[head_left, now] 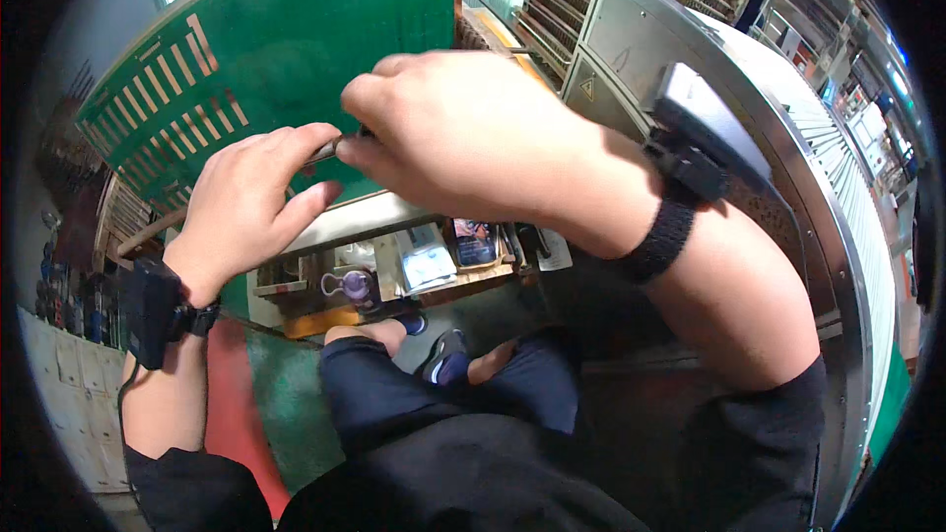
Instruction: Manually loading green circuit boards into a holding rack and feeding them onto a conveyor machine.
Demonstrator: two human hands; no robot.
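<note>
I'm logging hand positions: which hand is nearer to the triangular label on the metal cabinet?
Right. The right hand is left of the triangular label in the picture; the left hand is farther left and lower.

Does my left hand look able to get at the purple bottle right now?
Probably yes: nothing visible covers the purple bottle, though the left hand would have to drop past the pale ledge.

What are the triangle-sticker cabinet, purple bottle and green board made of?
Triangle-sticker cabinet: probably metal, satin; grey sheen and screws show. Purple bottle: likely plastic, slightly shiny; loop looks molded. Green board: smooth, evenly coloured, so perhaps painted; wood or metal, can't tell.
</note>
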